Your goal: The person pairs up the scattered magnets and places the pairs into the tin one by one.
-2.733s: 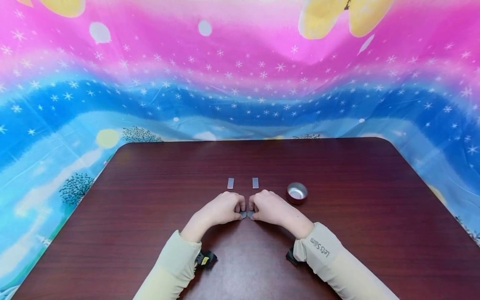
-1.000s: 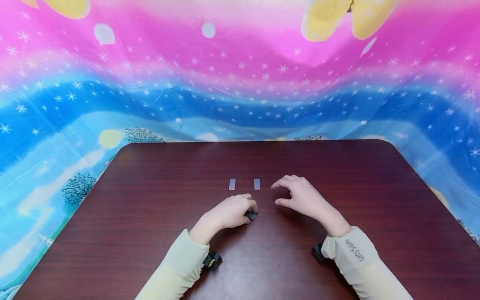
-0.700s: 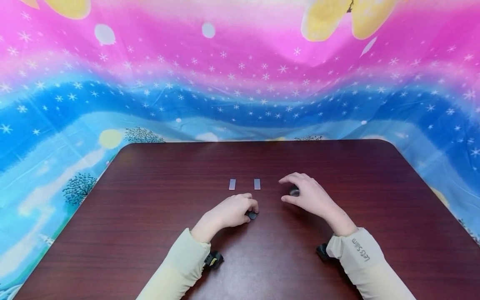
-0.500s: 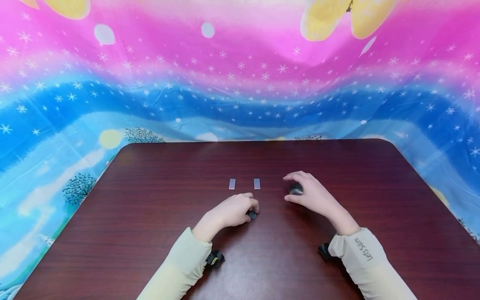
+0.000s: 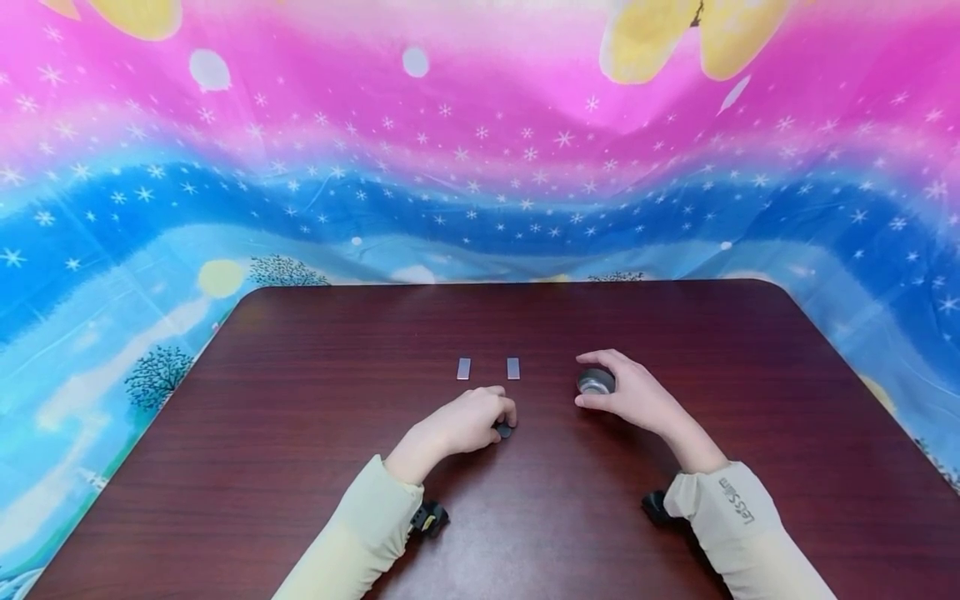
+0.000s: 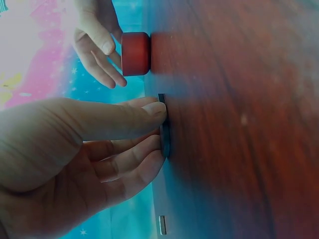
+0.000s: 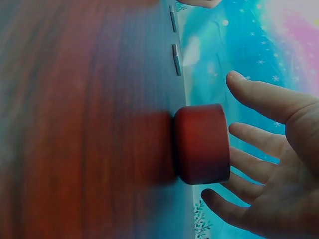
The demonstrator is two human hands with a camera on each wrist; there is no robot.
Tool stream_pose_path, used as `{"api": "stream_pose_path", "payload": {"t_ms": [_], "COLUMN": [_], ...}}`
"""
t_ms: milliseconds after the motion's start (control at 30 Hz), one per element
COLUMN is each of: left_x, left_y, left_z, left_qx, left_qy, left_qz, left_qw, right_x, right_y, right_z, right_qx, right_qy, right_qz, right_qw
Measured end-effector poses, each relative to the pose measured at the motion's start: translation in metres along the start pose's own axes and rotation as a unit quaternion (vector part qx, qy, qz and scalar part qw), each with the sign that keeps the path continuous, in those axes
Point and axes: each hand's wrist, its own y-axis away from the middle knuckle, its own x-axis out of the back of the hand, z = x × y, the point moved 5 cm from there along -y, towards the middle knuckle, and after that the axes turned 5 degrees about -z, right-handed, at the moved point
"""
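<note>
My left hand [image 5: 461, 423] pinches a thin dark grey disc [image 6: 165, 137] between thumb and fingertips, low over the table; much of the disc is hidden by the fingers in the head view. My right hand [image 5: 637, 396] reaches about a small red metal cup [image 7: 202, 144] with a silver inside. In the right wrist view its thumb and fingers are spread past the cup's rim, with a gap between thumb and cup. The cup stands upright on the table.
Two small grey rectangular plates, a left plate [image 5: 464, 369] and a right plate [image 5: 513, 368], lie side by side beyond my left hand. A dark red-brown wooden table [image 5: 300, 400] is backed by a colourful patterned cloth [image 5: 480, 150].
From beside the left hand, where it held a grey disc, my right hand has moved right to the cup, its fingers opened. The left hand has shifted slightly right.
</note>
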Motion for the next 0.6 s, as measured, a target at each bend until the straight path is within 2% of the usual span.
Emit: {"api": "stream_pose_path", "payload": {"t_ms": [200, 600], "left_x": [-0.0004, 0.0000], "left_y": [0.0001, -0.0004], "left_z": [0.0003, 0.0008], "left_qx": [0.000, -0.006], "left_qy": [-0.003, -0.014], "left_qz": [0.002, 0.008], "left_qw": [1.0000, 0.9999], "right_x": [-0.0014, -0.0012], "right_y": [0.0033, 0.0066], "right_z": [0.0036, 0.0040], "right_qx": [0.004, 0.028], "right_qy": [-0.014, 0.002], "right_qz": [0.000, -0.001], "right_qw": [1.000, 1.000]}}
